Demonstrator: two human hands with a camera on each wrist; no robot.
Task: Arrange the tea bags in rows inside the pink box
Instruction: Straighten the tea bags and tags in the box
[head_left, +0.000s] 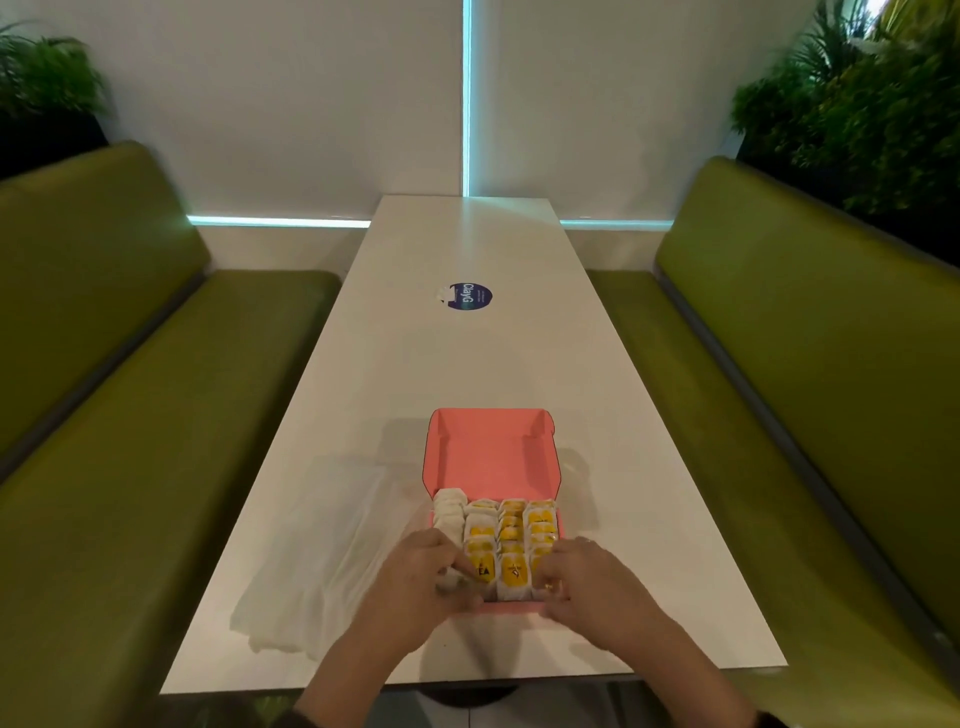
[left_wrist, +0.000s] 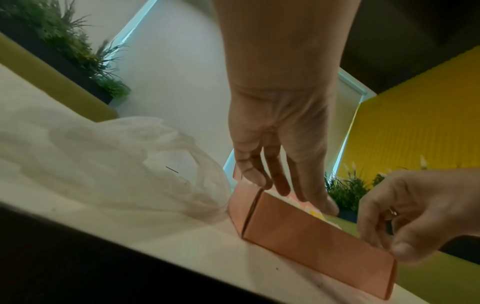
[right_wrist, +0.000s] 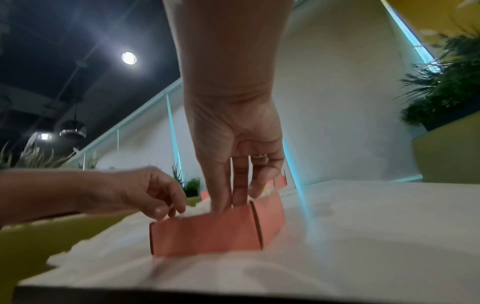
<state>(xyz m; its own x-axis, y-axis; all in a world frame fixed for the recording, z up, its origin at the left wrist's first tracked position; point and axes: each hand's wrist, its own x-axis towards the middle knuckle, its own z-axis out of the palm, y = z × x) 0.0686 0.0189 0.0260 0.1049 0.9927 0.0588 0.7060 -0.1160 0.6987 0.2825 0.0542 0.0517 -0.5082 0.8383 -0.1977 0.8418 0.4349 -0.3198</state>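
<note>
Head view: both hands at pink box (head_left: 493, 452)'s near end.
Left hand (head_left: 423, 577): pinching a near-row tea bag (head_left: 480, 571).
Right hand (head_left: 582, 582): grip unclear, fingertips inside.
Tip: press rows snug, upright.

matt cardboard box (head_left: 493, 452), glossy table (head_left: 457, 364)

Dim indoor light, cool cyan accents; sharpness is lost in both wrist views.

Head view: the white table (head_left: 467, 364) is evenly lit, with soft glare at its far end from the cyan light strips (head_left: 466, 98); strong wide-angle bowing is seen at the benches. Right wrist view: a flared ceiling spot (right_wrist: 129, 58) is seen on a dark ceiling, the foreground is smeared, and a cyan streak is reflected on the table. Left wrist view: the bottom corner is blacked out and the near table edge is blurred.
</note>
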